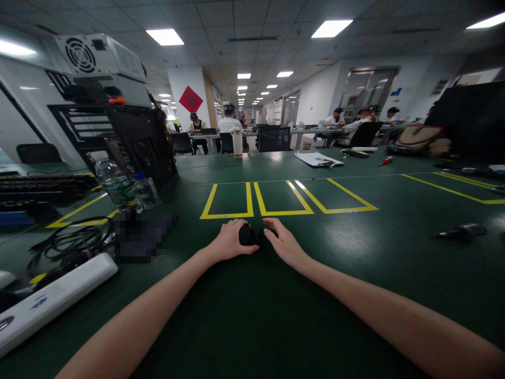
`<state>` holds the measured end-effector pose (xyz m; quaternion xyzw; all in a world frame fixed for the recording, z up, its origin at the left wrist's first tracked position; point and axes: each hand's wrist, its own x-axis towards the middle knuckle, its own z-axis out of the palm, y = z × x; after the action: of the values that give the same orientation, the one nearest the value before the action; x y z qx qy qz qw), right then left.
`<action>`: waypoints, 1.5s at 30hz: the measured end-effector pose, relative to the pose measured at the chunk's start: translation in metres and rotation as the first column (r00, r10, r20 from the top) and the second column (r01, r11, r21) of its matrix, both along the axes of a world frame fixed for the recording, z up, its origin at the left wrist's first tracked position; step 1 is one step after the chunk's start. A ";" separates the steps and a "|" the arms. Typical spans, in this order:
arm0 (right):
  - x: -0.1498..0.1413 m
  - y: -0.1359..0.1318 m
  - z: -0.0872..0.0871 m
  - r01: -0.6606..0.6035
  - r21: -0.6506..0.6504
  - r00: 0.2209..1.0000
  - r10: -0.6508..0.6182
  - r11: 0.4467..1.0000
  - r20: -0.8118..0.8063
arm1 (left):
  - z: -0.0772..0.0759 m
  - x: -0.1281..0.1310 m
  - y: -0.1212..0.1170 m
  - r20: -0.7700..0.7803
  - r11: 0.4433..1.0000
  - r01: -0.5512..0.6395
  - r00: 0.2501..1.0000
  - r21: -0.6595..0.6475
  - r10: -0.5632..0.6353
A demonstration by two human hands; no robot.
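Head view: the left hand (230,239) is closed around a small black object (248,235), thumb along its near side and fingers over its far side. The object is located on or just above the dark green surface (221,316), directly ahead of the wearer; contact with the surface cannot be determined. The right hand (283,243) is positioned at the right end of the object, thumb and fingers parted and pointing toward it; whether the thumb touches the object cannot be determined. Three yellow tape outlines (286,212) are located just beyond the hands. Left side: a white power strip (59,300) lies at an angle near coiled black cables (79,243); behind these, a clear plastic bottle (114,181) stands beside a smaller blue-capped bottle (147,192), in front of a black computer chassis (142,145). Right side: a black pointed tool (465,230) lies well apart from the hands. Far side: a clipboard (319,159) holds paper.
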<state>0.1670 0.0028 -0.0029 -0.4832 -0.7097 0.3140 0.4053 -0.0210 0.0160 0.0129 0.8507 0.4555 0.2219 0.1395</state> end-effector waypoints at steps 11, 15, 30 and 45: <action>0.018 0.008 0.006 -0.056 -0.023 0.907 0.060 0.998 0.418 | -0.006 -0.005 0.009 0.026 0.999 -0.016 1.000 -0.044 0.017; 0.012 0.010 0.005 -0.027 0.053 0.896 0.001 0.998 0.444 | -0.002 -0.002 0.007 0.049 0.995 -0.013 0.999 -0.098 0.017; -0.069 -0.050 0.021 -0.487 0.012 0.873 0.486 0.873 0.030 | 0.007 -0.072 -0.087 0.141 0.969 -0.068 0.985 -0.237 0.104; -0.228 -0.092 0.013 -0.592 -0.150 0.800 0.599 0.792 0.006 | -0.036 -0.237 -0.161 0.033 0.903 -0.429 0.903 -0.009 0.429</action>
<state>-0.0607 -0.0897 0.0104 -0.2707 -0.8121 0.4620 0.2318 -0.2576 -0.1447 -0.0236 0.7257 0.6291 0.2615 0.0956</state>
